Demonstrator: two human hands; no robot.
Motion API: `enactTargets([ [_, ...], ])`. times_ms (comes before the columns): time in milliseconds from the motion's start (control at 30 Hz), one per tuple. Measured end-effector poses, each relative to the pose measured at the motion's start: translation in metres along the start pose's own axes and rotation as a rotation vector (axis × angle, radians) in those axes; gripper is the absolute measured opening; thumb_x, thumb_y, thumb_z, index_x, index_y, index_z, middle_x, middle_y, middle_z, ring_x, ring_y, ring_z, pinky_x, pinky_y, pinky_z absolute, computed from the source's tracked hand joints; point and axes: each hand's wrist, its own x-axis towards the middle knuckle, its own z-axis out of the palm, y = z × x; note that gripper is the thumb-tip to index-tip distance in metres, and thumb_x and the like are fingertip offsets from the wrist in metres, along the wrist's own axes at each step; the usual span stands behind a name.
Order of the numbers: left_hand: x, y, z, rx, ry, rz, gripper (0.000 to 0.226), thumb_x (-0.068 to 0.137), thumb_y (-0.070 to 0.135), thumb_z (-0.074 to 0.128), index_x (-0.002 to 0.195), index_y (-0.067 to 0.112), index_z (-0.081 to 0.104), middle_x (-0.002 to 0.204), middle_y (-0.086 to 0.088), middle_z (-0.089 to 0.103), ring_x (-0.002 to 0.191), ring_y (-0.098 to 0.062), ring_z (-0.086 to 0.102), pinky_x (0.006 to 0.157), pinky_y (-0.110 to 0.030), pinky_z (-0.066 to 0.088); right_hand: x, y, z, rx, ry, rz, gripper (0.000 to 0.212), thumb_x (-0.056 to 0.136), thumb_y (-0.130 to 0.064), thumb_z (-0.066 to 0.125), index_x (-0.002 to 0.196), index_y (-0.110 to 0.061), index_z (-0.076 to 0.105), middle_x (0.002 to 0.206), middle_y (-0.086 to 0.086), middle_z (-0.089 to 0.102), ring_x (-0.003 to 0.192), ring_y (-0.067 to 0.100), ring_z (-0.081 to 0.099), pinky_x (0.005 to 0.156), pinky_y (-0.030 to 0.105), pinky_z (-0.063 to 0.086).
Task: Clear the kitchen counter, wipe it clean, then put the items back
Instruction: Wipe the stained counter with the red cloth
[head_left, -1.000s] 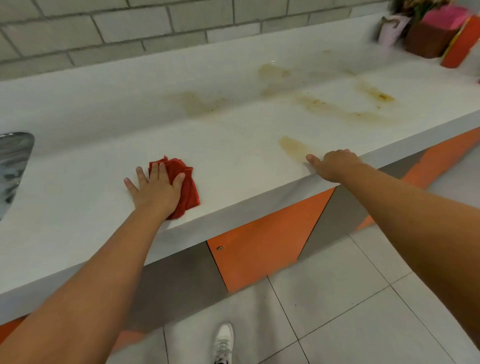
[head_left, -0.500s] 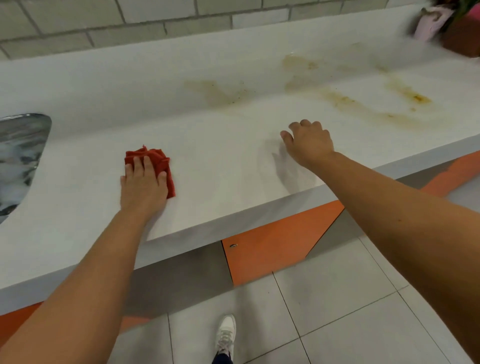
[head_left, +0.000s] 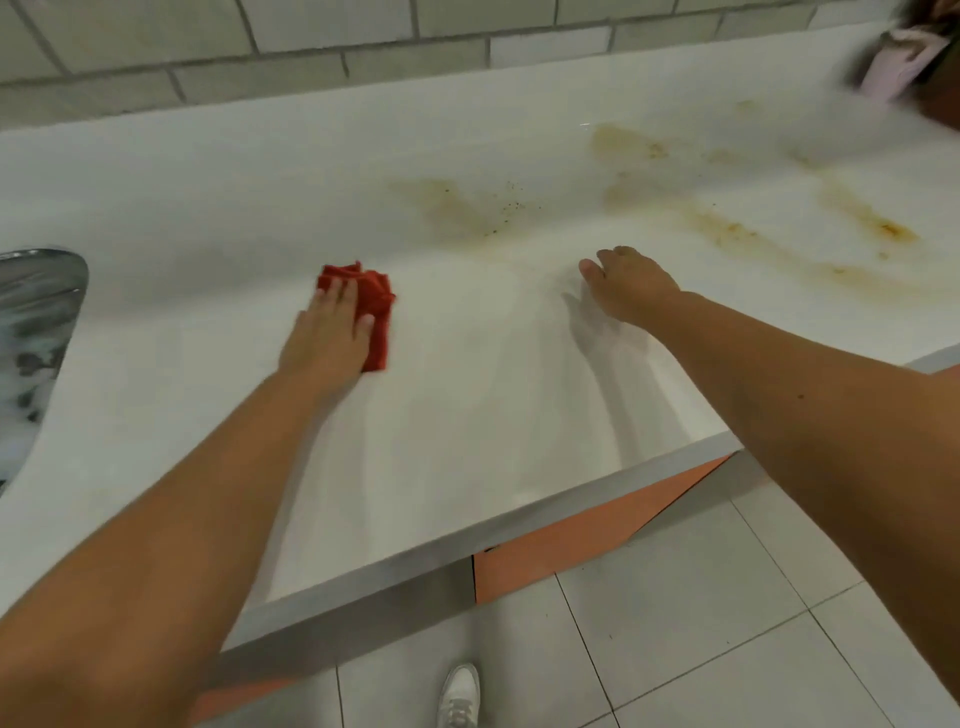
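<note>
Red crumpled cloth (head_left: 379, 312) sits mid-counter, pinned flat by the left hand (head_left: 322, 338). The fingers are straight and pressing down, not curled round it. The cloth pokes out past the fingertips on the far side and along the hand's right edge, with the rest under the palm.

The right hand (head_left: 628, 286) is off to the right, loosely relaxed and holding nothing. Its shadow suggests it is just above the white stone counter (head_left: 467, 415).

The yellow-brown smeared stains (head_left: 727, 228) lie far and right, well apart from the cloth and untouched. The small bunched cloth could drag that grime across the cleaner near side and smear it rather than lift it. Held only by pressure, it could also slide out from under the palm on a hard push. That free right hand is near the mess and could land in it. A blurred pinkish object (head_left: 898, 67) at the far right could get knocked once the wiping reaches there.
</note>
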Motion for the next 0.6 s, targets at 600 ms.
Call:
enactTargets([
  [600,0.050,0.041,0.006,-0.118,-0.088,0.352,0.050,0.101,0.029,0.028,0.149,0.019,0.015,0.157,0.002,0.010,0.145,-0.011,0.008,0.115,-0.028,0.004,0.052,-0.001,-0.020,-0.114,-0.185,0.099,0.072,0.098,-0.053,0.013,0.120,0.000,0.057,0.128,0.021,0.053,0.120,0.033,0.048,0.094,0.036,0.035],
])
